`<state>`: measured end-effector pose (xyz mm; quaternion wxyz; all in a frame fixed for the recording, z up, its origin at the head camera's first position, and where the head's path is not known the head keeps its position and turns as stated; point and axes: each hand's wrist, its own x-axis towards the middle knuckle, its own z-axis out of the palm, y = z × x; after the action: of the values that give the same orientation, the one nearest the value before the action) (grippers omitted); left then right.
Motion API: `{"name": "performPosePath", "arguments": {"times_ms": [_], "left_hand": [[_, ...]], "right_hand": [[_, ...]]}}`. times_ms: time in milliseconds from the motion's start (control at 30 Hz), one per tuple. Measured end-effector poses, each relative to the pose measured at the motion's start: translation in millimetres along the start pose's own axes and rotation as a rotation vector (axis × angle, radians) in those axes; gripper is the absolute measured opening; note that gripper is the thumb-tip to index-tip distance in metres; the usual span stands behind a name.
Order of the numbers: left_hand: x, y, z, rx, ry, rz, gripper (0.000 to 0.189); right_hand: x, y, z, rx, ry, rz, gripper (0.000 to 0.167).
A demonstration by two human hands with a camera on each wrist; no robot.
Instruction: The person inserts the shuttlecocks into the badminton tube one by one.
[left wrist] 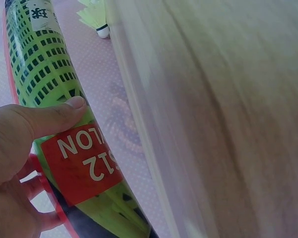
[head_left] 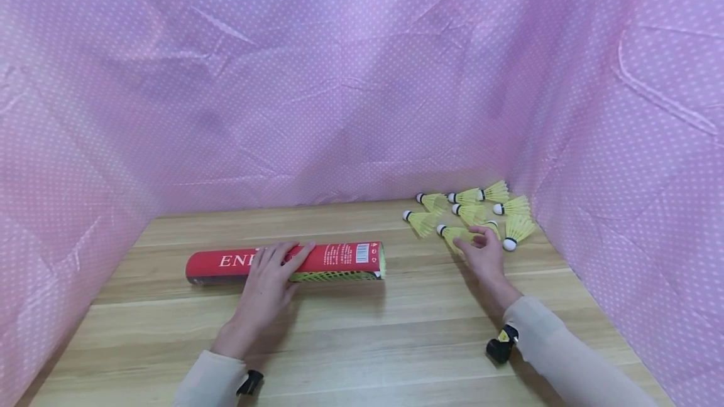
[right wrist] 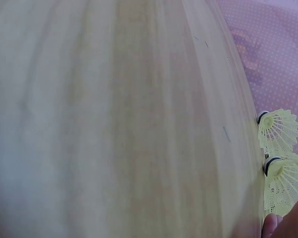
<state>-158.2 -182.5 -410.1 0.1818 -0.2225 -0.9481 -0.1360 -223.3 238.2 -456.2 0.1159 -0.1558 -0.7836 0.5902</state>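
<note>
A red tube (head_left: 334, 255) printed with white letters lies sideways on the table, with a see-through strip showing yellow-green netting inside. My left hand (head_left: 270, 278) grips it around the middle; in the left wrist view the thumb (left wrist: 59, 116) lies across the green netted side. My right hand (head_left: 485, 259) is at the near side of a yellow shuttlecock (head_left: 454, 234) with a white cork. Its thumb and fingers are spread apart around the skirt of that shuttlecock (right wrist: 283, 183), and part of the hand is cut off in the right wrist view.
Several more yellow shuttlecocks (head_left: 468, 212) lie scattered in the table's back right corner, one partly hidden behind my right hand. Pink dotted cloth (head_left: 351, 80) walls the wooden table (head_left: 362, 344) at the back and both sides.
</note>
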Motion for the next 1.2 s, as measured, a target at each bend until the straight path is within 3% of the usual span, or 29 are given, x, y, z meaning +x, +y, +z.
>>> {"name": "performPosePath", "arguments": {"times_ms": [600,1200], "left_hand": [[2.0,0.3,0.8,-0.004,0.021,0.022,0.092],[1.3,-2.8,2.1,0.005,0.01,0.013,0.1]], "right_hand": [[-0.4,-2.9,0.7,0.013,0.001,0.012,0.048],[-1.2,-4.9,-1.2,-0.002,-0.016,0.008,0.052]]}}
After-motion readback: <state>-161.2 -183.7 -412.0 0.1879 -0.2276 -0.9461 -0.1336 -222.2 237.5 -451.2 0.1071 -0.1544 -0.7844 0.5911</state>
